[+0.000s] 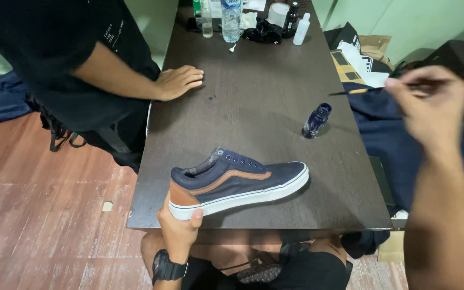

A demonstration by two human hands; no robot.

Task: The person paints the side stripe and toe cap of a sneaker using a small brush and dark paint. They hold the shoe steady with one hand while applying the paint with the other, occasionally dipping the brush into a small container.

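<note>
- Two hands of the wearer are at work: the left hand [180, 225] grips the tan heel of a navy low-top sneaker [237, 181], thumb on the white sole's back end and the other fingers hidden behind the heel, so the shoe is held steady on the near edge of the dark worktop [264, 91].
- The sneaker lies side-on with its toe pointing right, a tan stripe along its flank and the lace holes showing.
- The right hand [430, 104] is raised off to the right, above a dark blue cloth, its fingers pinched on a thin brush [361, 91] whose tip points left.
- Just beyond the shoe stands a small, dark blue bottle [317, 120], uncapped and leaning, between brush tip and sneaker.
- By my reading, the step is loading or carrying colour; the next move calls for a steady, lightly loaded tip.
- Farther off, another person's hand [177, 81] rests flat on the worktop.
- At the far end stand clear plastic bottles [231, 19].
</note>
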